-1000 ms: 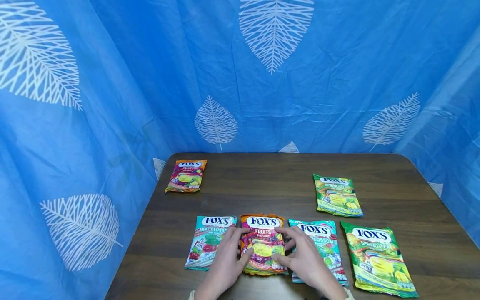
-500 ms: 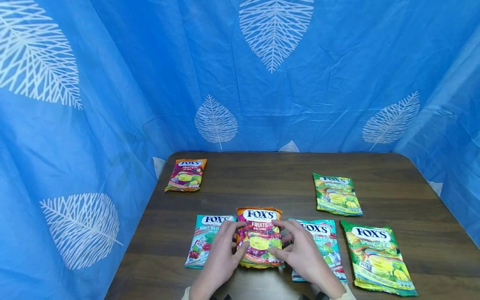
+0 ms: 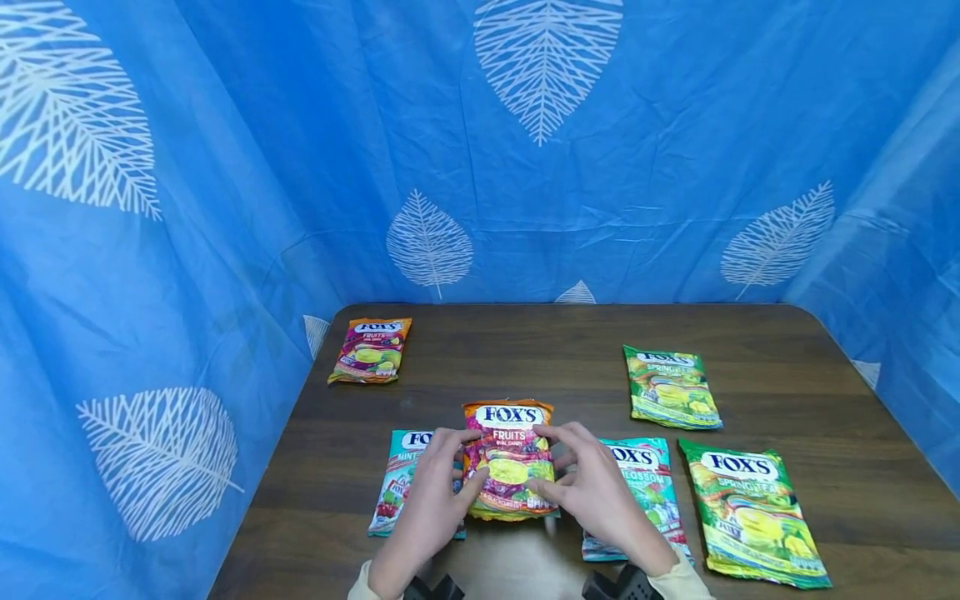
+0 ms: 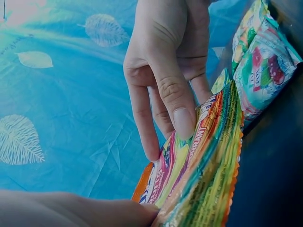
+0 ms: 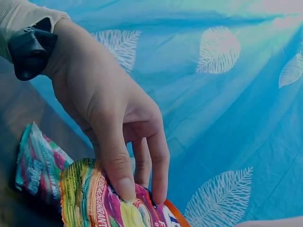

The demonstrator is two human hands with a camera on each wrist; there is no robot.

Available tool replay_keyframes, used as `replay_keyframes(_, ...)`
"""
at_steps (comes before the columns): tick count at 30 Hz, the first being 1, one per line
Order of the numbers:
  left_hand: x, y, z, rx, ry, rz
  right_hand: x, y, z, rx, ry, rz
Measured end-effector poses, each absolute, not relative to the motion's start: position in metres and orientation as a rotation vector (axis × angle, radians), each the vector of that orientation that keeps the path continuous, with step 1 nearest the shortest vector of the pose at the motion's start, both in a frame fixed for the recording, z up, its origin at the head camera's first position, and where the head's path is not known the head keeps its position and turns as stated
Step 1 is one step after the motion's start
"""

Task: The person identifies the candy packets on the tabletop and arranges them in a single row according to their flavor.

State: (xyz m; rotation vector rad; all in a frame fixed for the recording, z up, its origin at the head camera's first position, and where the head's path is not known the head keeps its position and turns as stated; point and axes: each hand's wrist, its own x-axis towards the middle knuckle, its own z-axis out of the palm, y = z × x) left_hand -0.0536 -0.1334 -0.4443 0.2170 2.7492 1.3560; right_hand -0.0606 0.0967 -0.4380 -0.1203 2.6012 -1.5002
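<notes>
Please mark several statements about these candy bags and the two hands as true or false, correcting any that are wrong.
1. The left hand and the right hand both hold one Fox's Fruits Oval Candy bag. True.
2. The second Fox's Fruits bag lies at the table's near right corner. False: the second Fox's Fruits bag lies near the far left corner of the table.
3. Two Spring Tea bags lie toward the right side. True.
4. The fingers of the right hand grip a Spring Tea bag. False: neither hand touches the Spring Tea bags.
</notes>
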Motion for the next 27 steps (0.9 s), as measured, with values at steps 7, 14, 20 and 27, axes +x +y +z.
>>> replay_keyframes(7, -0.062, -0.139, -0.443, 0.250, 2.772, 1.380, -0.069, 0.094, -0.436, -0.150, 2.603, -1.541)
replay_keyframes(14, -0.071, -0.143, -0.442, 0.279, 2.807, 1.425, -0.080, 0.091, -0.436, -0.177, 2.633, -1.538)
replay_keyframes(20, -0.082, -0.149, -0.438, 0.308, 2.847, 1.416, -0.093, 0.087, -0.435, -0.197, 2.637, -1.549)
replay_keyframes(27, -0.096, -0.159, -0.435, 0.371, 2.902, 1.394, -0.107, 0.079, -0.432, -0.217, 2.654, -1.557)
